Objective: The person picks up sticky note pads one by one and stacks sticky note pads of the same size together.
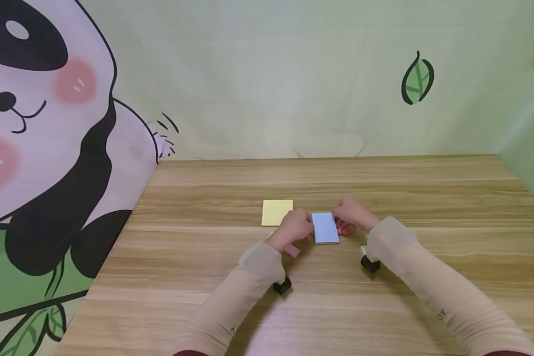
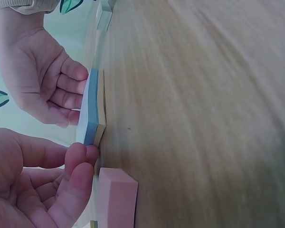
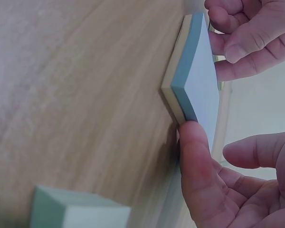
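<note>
A blue sticky-note pad (image 1: 325, 228) lies on a tan pad (image 3: 175, 92) of about the same size, and the two form a low stack on the table. My left hand (image 1: 296, 226) touches the stack's left edge with its fingertips. From the opposite side, my right hand (image 1: 354, 213) has a fingertip (image 3: 194, 135) against the right edge, while its thumb (image 3: 247, 152) stays off the pad. Partly under the left wrist lies a pink pad (image 1: 291, 250), seen as a thick block in the left wrist view.
A yellow square pad (image 1: 273, 210) lies behind the left hand. Near the right wrist is a light green pad (image 3: 95, 216), mostly hidden in the head view. Behind the wooden table (image 1: 196, 198) hangs a panda-printed cloth (image 1: 267, 89).
</note>
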{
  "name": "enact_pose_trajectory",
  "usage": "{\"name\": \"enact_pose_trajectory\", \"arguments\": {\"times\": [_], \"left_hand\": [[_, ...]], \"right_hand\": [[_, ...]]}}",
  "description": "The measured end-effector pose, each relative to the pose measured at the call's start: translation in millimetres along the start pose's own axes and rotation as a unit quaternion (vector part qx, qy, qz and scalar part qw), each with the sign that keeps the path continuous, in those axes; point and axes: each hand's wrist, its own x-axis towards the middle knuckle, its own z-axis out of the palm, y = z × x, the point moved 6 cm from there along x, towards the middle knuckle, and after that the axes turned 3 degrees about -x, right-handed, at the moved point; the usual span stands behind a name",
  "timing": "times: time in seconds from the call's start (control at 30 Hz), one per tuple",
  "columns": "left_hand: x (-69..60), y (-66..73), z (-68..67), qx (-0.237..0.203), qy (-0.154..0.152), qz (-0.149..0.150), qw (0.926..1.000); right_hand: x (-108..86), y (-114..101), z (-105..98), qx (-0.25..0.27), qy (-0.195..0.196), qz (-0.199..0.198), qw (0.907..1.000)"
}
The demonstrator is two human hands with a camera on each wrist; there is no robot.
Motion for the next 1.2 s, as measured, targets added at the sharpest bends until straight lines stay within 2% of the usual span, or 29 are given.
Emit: {"name": "enact_pose_trajectory", "arguments": {"times": [0.33, 0.53, 0.7, 0.83, 1.03, 1.2], "left_hand": [[0.5, -1.0, 2.9, 0.004, 0.011, 0.0, 0.9999], [1.5, 0.5, 2.7, 0.021, 0.015, -0.005, 0.9996], [6.7, 0.3, 2.3, 0.046, 0.023, -0.007, 0.9987], [11.4, -1.2, 1.2, 0.039, 0.035, -0.005, 0.9986], [15.2, -2.9, 0.7, 0.022, 0.042, -0.012, 0.9988], [16.0, -1.8, -0.7, 0.032, 0.055, -0.012, 0.9979]], "right_hand": [[4.8, 5.4, 0.7, 0.022, -0.004, 0.013, 0.9997], [3.2, 5.7, -0.7, 0.037, -0.006, 0.017, 0.9992], [1.6, 5.0, -1.7, 0.061, -0.008, 0.023, 0.9978], [2.9, 4.5, -2.2, 0.082, -0.007, 0.023, 0.9964], [5.9, 3.0, -4.3, 0.086, 0.011, 0.021, 0.996], [9.5, 3.1, -6.0, 0.083, 0.033, 0.029, 0.9956]]}}
